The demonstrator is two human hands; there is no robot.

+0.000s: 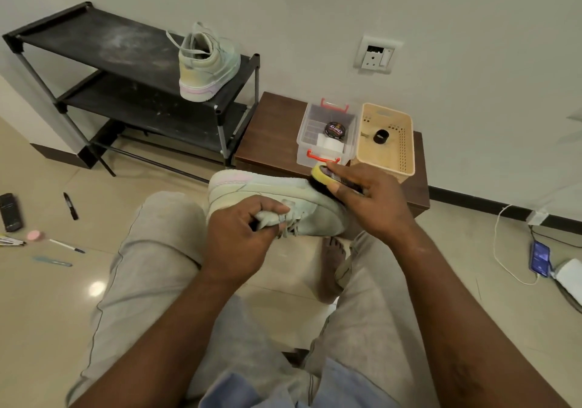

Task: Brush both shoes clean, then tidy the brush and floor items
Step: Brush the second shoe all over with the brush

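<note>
I'm seeing the black shoe rack (94,38) standing against the wall at left, its fabric shelves looking dusty. A low brown wooden table (271,130) is sitting just beside it on the right. The person's grey-trousered knees are filling the lower view, and the seat under them is staying hidden.

One pale pastel shoe (208,64) is standing upright on the rack's top shelf, at the right end, heel facing me and toe pointing at the wall. The held shoe (283,193) is being kept over the knees, in front of the table. Its long axis is running left to right and its pink-tinted end is pointing left. Its lace side is facing me, and the right end is partly covered.

A beige perforated basket (387,143) and a clear box (327,133) with red latches are sitting side by side on the table.

The left hand (239,228) is curling its fingers round the tongue and laces. The right hand (371,199) is gripping the brush (321,176), which has a yellow back and dark bristles pressing on the shoe's right end. Its handle is mostly hidden.

A round polish tin (334,129) is lying in the box. A marker (71,206) and a pen (67,246) are lying on the tile floor at left, near small blurry items I'm not making out.
</note>
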